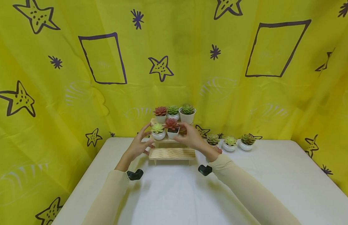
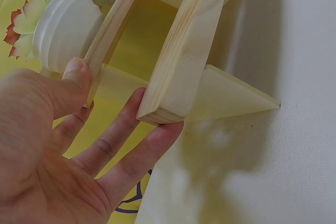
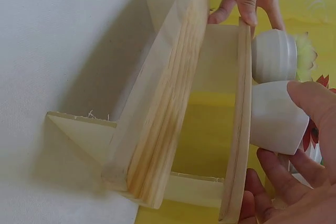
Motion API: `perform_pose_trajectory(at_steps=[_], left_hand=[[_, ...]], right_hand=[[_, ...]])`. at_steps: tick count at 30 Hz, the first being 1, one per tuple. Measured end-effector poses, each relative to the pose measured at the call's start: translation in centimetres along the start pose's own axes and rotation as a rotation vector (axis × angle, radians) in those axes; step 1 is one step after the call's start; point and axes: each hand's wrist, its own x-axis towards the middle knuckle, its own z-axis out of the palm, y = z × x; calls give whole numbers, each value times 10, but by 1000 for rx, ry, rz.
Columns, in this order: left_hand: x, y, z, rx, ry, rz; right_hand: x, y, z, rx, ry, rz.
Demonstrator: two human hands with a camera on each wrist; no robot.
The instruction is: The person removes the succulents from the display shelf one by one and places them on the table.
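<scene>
A three-tier wooden stand [image 1: 172, 153] stands on the table in front of the curtain. My left hand [image 1: 137, 146] grips its left end, thumb on the middle shelf [image 2: 113, 32] and other fingertips at the end of the lowest step [image 2: 176, 72]. My right hand [image 1: 193, 137] holds a red potted succulent [image 1: 171, 125], its thumb and fingers around the white pot [image 3: 278, 116], which is over the middle shelf. Left of it on that shelf sits a pale green succulent [image 1: 158, 129] in a round white pot.
On the top tier are a red succulent [image 1: 160, 111] and two green ones [image 1: 172, 110], [image 1: 187, 110]. Several potted succulents [image 1: 229, 143] stand on the white table [image 1: 174, 193] to the right, one partly behind my right wrist. A yellow curtain [image 1: 185, 37] hangs behind.
</scene>
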Motion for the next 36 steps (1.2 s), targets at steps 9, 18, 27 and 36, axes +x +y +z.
perform_pose_trajectory(at_steps=[9, 18, 27, 36], left_hand=[[-1, 2, 1, 0, 1, -8], [-1, 2, 1, -5, 0, -5], [1, 1, 0, 11, 2, -3], [0, 1, 0, 5, 3, -5]], right_hand=[[0, -3, 4, 0, 33, 11], [0, -1, 5, -5, 51, 6], [1, -1, 6, 2, 42, 23], [1, -1, 6, -8, 48, 28]])
